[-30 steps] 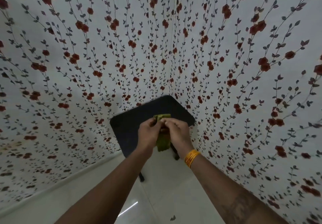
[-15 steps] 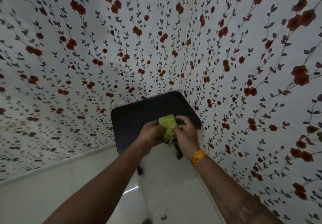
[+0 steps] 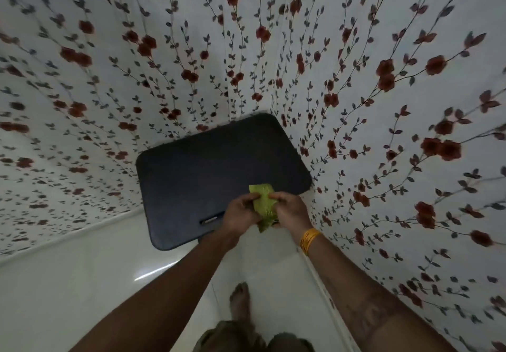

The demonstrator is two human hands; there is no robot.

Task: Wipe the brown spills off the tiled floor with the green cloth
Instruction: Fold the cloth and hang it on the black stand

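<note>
The green cloth (image 3: 263,204) is folded small and held upright between both hands, above the front edge of a dark table. My left hand (image 3: 240,212) grips its left side. My right hand (image 3: 289,211), with gold bangles at the wrist, pinches its right side. The cloth's top corner sticks up above my fingers and its lower end hangs below them. The white tiled floor (image 3: 82,297) lies below; no brown spill shows on the part in view.
A dark rectangular table (image 3: 208,176) stands in the corner between two walls papered with red flowers (image 3: 383,105). My bare foot (image 3: 241,301) stands on the floor below my arms. Open floor stretches to the left.
The view has tilted downward and nearer the table, so my foot now shows. Both hands have kept hold of the cloth and folded it tighter.
</note>
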